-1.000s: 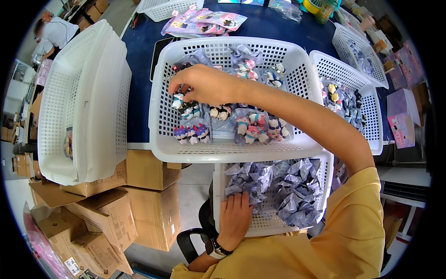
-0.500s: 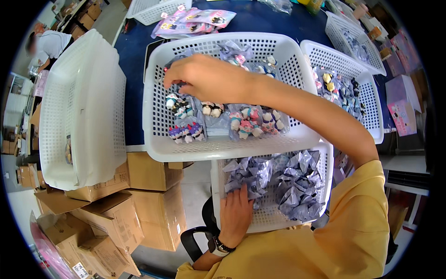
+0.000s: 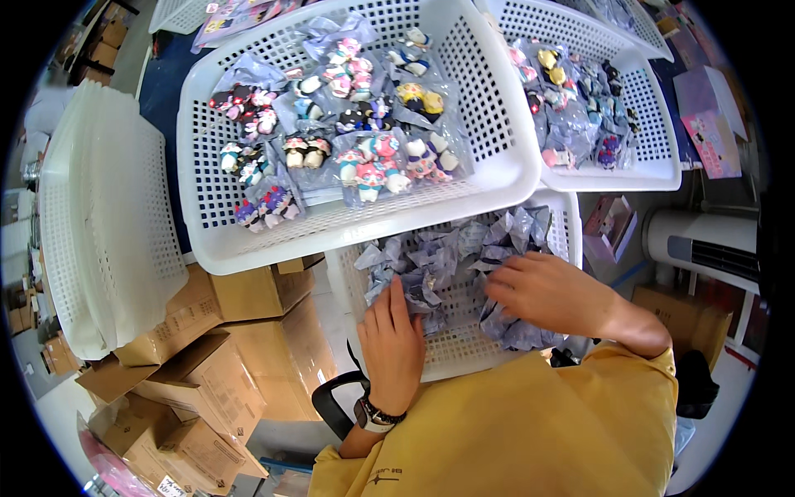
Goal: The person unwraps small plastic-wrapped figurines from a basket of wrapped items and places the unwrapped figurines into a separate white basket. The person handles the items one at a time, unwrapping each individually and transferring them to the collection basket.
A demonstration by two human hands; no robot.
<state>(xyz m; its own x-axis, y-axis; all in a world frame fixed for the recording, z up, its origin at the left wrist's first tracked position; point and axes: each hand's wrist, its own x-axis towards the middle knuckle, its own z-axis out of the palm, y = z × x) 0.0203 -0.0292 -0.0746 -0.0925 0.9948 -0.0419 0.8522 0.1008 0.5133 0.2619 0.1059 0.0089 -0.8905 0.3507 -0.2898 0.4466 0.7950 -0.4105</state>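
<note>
My left hand (image 3: 392, 348) rests on crumpled silver-grey plastic bags (image 3: 422, 263) in the lower white basket (image 3: 460, 352), its fingers stretched out over them. On the basket's right side my right hand (image 3: 555, 291) has its fingers bent and closed on another grey bag (image 3: 517, 333); its fingertips are partly hidden among the bags. What these bags contain cannot be made out. Just beyond stands a large white basket (image 3: 356, 222) of small figurines in clear bags, among them pink-and-white figurines (image 3: 374, 170) and purple ones (image 3: 267, 207).
A second basket of bagged figurines (image 3: 613, 176) stands at the right. Nested white baskets (image 3: 108, 215) are at the left, above open cardboard boxes (image 3: 199, 381). Colourful pouches (image 3: 248, 21) lie on the blue table. A black chair armrest (image 3: 335, 402) is beside the lower basket.
My right hand has come back from the large basket to the bags in the lower one. My left hand stays at the lower bags. The view has tilted and shifted, showing the figurines uncovered.
</note>
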